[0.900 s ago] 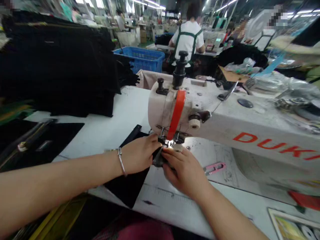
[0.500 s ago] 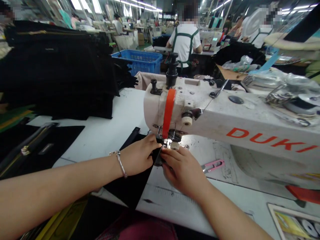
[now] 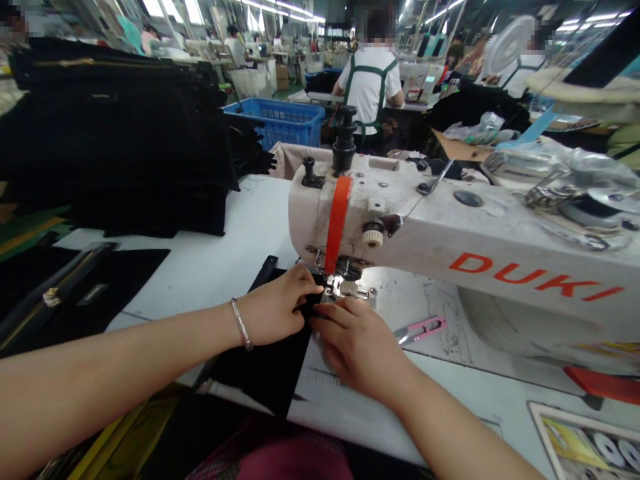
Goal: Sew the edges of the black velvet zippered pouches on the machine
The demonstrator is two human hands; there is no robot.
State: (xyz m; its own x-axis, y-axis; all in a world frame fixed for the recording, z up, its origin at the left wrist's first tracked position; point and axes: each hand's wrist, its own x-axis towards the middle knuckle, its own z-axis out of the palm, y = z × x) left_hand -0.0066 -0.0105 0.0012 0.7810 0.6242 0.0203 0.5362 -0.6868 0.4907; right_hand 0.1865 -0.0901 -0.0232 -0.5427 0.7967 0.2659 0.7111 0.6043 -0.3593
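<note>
A black fabric piece (image 3: 265, 370) lies on the white sewing table, its upper edge at the presser foot (image 3: 331, 285) of the sewing machine (image 3: 395, 200). My left hand (image 3: 280, 305), a bracelet at its wrist, rests on the cloth with thumb and fingers pinched on it just left of the foot. Close by, my right hand (image 3: 357, 343) has its bent fingers together on the fabric's right edge, just below the foot. Its fingertips are partly hidden. Beyond my left hand a dark strip (image 3: 267, 268) sticks out from the cloth.
Pink-handled thread snips (image 3: 425, 329) lie right of my right hand. A tall stack of black fabric pieces (image 3: 115, 147) stands at the left, near a black zippered piece (image 3: 60, 300). Behind are a blue basket (image 3: 285, 120) and a co-worker (image 3: 371, 83) facing away.
My right hand has slid slightly left and down from the presser foot. The fabric's near edge has swung a little to the right. My left hand has hardly moved.
</note>
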